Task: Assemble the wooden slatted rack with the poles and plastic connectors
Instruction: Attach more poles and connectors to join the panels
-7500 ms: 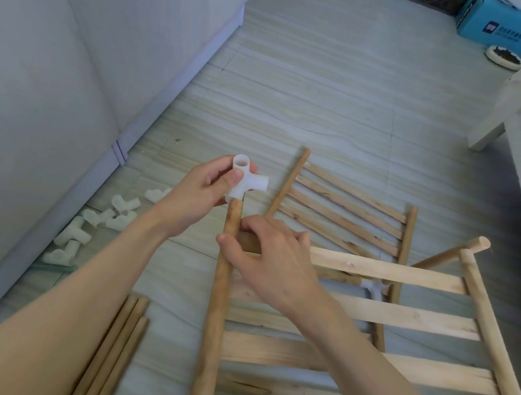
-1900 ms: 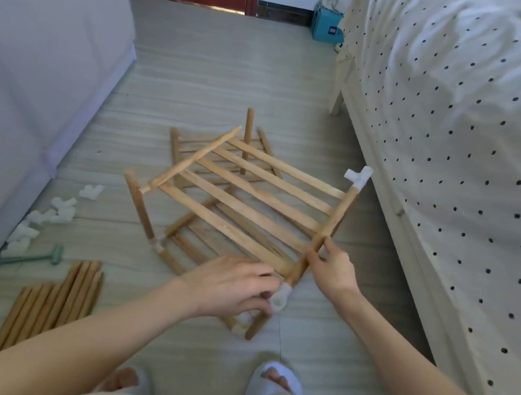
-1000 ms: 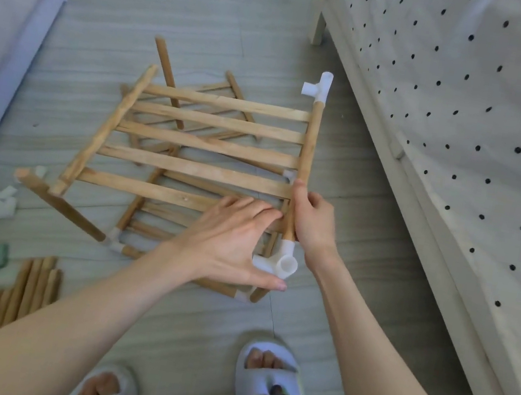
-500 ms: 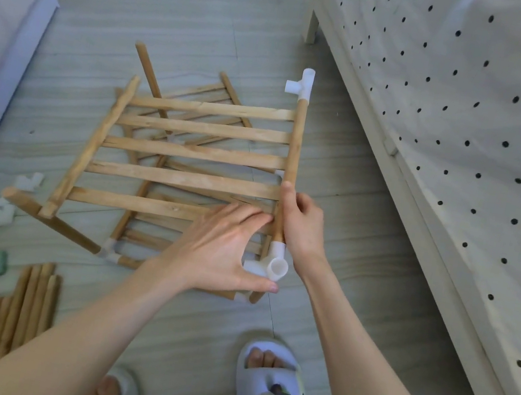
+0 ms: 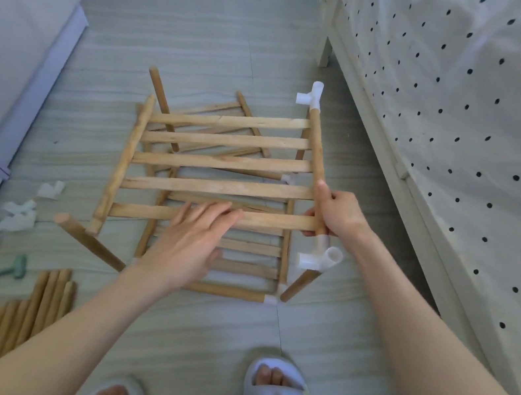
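Two hands work on the light wooden slatted rack panel (image 5: 219,169), which is lifted above a second slatted frame (image 5: 240,263) on the pale floor (image 5: 211,32). The right hand (image 5: 336,216) curls its fingers around the round side pole (image 5: 316,151) of the panel, just above the white plastic three-way connector (image 5: 321,260). The left hand (image 5: 191,244) lies with straight fingers on the nearest slat. Spare wooden poles (image 5: 23,312) lie left of the panel, near loose white connectors (image 5: 12,216).
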Action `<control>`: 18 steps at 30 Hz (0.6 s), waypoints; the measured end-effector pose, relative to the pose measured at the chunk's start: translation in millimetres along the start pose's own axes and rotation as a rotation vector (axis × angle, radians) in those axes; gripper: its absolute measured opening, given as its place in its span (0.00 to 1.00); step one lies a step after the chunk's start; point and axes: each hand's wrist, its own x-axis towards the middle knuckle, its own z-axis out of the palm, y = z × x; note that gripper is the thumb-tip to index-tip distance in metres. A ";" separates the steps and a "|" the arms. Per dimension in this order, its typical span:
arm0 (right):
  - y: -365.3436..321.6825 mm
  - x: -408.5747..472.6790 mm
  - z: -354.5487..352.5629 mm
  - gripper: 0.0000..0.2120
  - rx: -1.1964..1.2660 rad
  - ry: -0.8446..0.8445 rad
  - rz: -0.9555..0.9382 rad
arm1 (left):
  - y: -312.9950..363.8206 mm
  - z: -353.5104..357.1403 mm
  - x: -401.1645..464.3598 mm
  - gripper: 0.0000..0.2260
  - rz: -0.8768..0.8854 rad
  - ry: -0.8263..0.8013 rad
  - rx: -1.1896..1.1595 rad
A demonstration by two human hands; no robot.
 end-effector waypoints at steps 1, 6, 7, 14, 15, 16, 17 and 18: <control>-3.0 5.7 -4.0 0.23 -0.034 -0.018 0.024 | -5.0 -1.3 -0.8 0.31 -0.033 -0.003 0.010; -25.6 12.2 -0.5 0.20 -0.343 0.081 0.034 | -26.4 -1.5 -12.7 0.30 -0.094 -0.141 -0.053; -28.9 6.2 6.0 0.20 -0.395 0.099 0.006 | -27.7 -3.3 -17.3 0.29 -0.092 -0.159 -0.075; -31.9 -84.2 82.5 0.25 -0.983 -0.065 -0.430 | -29.4 -7.7 -80.2 0.21 -0.127 -0.076 -0.281; -30.8 -97.2 96.9 0.25 -1.034 -0.131 -0.531 | -31.2 -5.2 -94.5 0.19 -0.148 -0.052 -0.315; -31.1 -108.7 111.1 0.24 -1.070 -0.199 -0.610 | -35.5 -1.9 -109.4 0.18 -0.180 -0.033 -0.351; -32.9 -117.7 124.4 0.23 -1.102 -0.272 -0.669 | -42.4 1.2 -124.9 0.17 -0.221 -0.021 -0.388; -35.6 -122.4 137.0 0.22 -1.132 -0.360 -0.710 | -51.8 5.3 -139.3 0.16 -0.268 -0.016 -0.420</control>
